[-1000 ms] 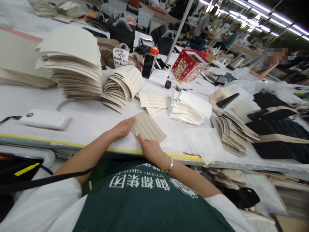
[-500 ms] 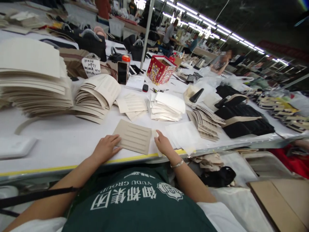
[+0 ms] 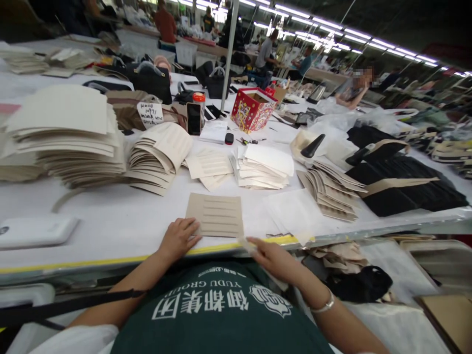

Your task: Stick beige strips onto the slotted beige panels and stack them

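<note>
Panel [image 3: 216, 216]: lies on the counter [image 3: 121, 231], apparently light, bendable, best gripped by opposite edges.
Left hand [image 3: 179, 238]: loosely spread, touches panel's left edge.
Right hand [image 3: 271, 258]: pinches strip [image 3: 247, 244], likely soft, easily creased.

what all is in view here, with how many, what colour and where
slotted panel: one, tan, near table edge
panel stacks: at least three, beige to tan, left and right
loose slotted sheets: a few, cream, centre
sheet pile: one, white, centre
thin sheet: at least one, whitish, right of panel
folded material: one pile, black, far right
boxy device: one, white, left
upright phone: one, black, behind stacks
box: one, red patterned, behind sheets
handbags: at least two, black, back
table: one, white, beneath these
co-workers: several, background
left hand: one, on panel's left edge
right hand: one, holding pale strip
apron: one, green, on the person
</note>
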{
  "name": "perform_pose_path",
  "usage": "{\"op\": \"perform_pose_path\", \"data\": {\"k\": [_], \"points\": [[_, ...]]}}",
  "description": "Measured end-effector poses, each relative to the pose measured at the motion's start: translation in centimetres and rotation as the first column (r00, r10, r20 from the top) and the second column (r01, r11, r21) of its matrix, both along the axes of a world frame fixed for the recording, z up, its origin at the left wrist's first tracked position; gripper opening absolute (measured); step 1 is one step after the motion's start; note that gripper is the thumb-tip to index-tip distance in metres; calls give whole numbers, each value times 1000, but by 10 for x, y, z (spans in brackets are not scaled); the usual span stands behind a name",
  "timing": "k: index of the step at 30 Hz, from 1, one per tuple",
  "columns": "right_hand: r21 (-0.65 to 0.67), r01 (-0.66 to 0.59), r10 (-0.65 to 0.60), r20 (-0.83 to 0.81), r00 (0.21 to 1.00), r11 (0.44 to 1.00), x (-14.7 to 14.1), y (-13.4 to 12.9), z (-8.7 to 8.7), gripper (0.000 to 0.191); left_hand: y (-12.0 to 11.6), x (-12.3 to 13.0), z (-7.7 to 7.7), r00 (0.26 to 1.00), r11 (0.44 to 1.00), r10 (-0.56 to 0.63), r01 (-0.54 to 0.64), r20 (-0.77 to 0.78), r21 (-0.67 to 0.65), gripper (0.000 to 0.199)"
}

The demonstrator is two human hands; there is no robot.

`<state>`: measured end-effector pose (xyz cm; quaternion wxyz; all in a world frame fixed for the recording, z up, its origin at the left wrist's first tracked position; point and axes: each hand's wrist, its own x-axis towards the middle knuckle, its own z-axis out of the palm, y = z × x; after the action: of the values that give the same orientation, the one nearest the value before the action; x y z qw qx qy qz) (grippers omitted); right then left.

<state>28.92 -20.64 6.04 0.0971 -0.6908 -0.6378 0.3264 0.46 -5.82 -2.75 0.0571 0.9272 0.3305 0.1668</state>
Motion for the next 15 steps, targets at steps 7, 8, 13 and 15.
{"op": "perform_pose_path", "data": {"k": [7,8,13,15], "points": [[115,352,-369,374,851,929,36,92,-30,42,32,32,6,996,998,59,-61,68,30,43],[129,350,-370,434,821,928,34,99,-33,42,40,40,6,997,998,68,-69,27,12,46],[288,184,-320,554,768,940,2,100,-36,35,57,65,9,975,987,106,-127,-197,-96,54],[262,158,-276,509,815,952,-11,98,-37,29,57,67,10,971,986,109,-133,-211,-100,57]]}}
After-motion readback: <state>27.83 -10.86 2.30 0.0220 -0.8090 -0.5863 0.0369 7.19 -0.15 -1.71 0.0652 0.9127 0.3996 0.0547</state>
